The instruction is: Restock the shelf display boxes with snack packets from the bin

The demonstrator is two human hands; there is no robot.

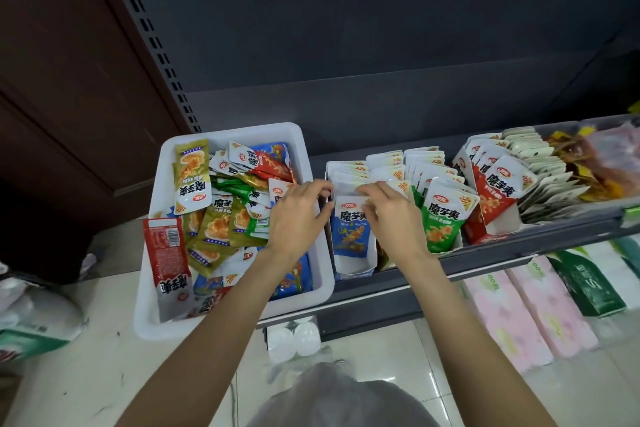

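- A blue snack packet (349, 230) with a white top is seen standing at the front of the leftmost display box (355, 265), near the shelf (485, 258) front edge.
- Three display boxes can be counted in a row: blue, green (445, 218) and red (491, 204) packets up front. Loose packets in the white bin (235, 308) at the shelf's left end are too jumbled to be counted.
- The blue packet's top is pinched by the right hand (389, 215); its left edge is touched by the left hand (298, 215), fingers curled around it.
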